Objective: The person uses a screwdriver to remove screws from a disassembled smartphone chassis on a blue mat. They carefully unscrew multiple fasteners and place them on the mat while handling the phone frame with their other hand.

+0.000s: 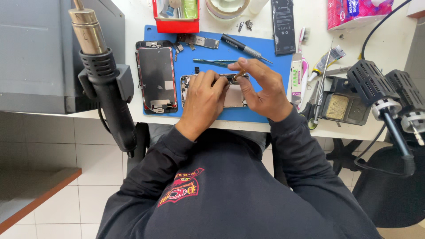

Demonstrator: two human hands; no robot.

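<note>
- Blue mat [274,62] on white surface [133,13], carrying opened phone body [234,95] at centre.
- Left hand [203,99] pressing down on phone body, fingers together.
- Right hand [261,88] fingers pinching small brown part [237,76] at phone's top edge.
- Red tray [176,25] behind mat, holding small bottles.

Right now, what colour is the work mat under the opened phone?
Blue: the mat under the opened phone is plain blue, seen in the head view.
</note>
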